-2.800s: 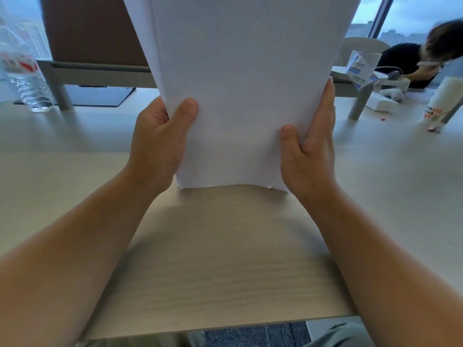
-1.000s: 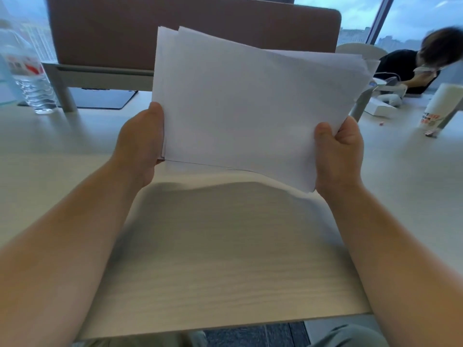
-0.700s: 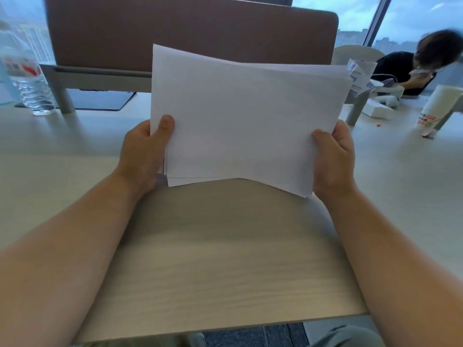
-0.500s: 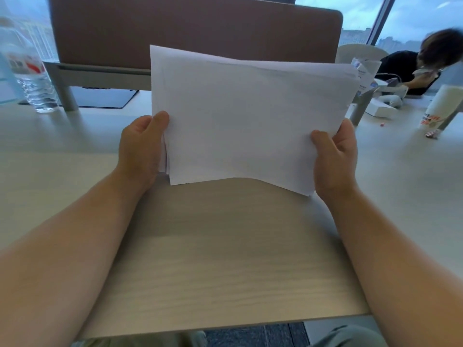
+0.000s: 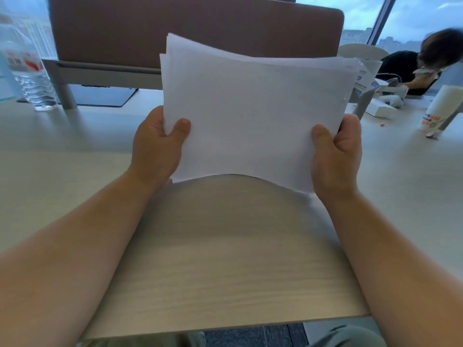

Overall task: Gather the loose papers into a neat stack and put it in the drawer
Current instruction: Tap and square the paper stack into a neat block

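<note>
- We hold the stack of papers (image 5: 253, 116) lifted clear of the desk (image 5: 225, 259), in landscape, its face tilted toward the camera and its lower edge bowed upward in the middle.
- Our left hand (image 5: 157, 149) grips the left edge: the thumb lies curled over the front sheet and the fingers pass behind, out of sight.
- Our right hand (image 5: 337, 156) grips the right edge in the same way, thumb on the front and fingers hidden behind the sheets.
- The sheets are not yet square. At the far left corner several edges fan apart, and at the far right the edges show as separate lines.
- Risk one: with only the two short sides pinched, a loosened grip lets inner sheets slide down and out onto the desk, which undoes the gathering.
- Risk two: the inward squeeze that bows the stack may crease the sheets if it grows.
- Risk three: tapping the lower edge on the desk while the stack is bowed may buckle the corners instead of aligning them.
- Risk four: no drawer is in view, so we judge that the transfer calls for a turn or a reach. Carrying an unsquared stack invites snagged corners at the drawer mouth.
- A water bottle (image 5: 32, 78) stands far left and a paper cup (image 5: 438, 108) far right, both well apart from the stack. A wide swing could reach them.
</note>
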Demonstrator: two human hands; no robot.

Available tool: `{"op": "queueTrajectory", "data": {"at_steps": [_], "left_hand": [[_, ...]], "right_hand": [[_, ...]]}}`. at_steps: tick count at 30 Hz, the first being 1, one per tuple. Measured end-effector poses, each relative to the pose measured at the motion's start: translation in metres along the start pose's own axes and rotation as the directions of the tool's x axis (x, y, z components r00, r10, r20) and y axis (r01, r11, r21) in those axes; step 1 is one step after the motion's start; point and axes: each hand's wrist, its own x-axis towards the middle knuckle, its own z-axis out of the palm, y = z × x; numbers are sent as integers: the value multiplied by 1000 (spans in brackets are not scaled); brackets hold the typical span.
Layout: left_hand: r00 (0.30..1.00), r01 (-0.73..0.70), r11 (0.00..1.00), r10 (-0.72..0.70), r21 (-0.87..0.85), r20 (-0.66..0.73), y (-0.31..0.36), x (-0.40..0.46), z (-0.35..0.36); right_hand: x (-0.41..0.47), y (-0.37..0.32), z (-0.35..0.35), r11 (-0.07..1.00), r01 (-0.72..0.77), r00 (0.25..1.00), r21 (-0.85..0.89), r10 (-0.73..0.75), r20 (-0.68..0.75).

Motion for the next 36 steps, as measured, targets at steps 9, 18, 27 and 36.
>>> {"op": "queueTrajectory", "data": {"at_steps": [9,18,27,36], "left_hand": [[967,223,925,-251,-309,-51,-3,9,-8],[985,172,958,-170,-229,29,2,-4,7],[976,185,902,-213,-391,-31,6,2,-4],[987,163,955,-154,-248,55,4,-2,-1]], "right_hand": [[5,-3,-4,986,-83,996,142,78,41],[-3,-6,2,986,-100,994,133,94,54],[2,-9,-5,970,-85,995,226,71,68],[-3,-7,-2,939,-125,986,321,82,145]]}}
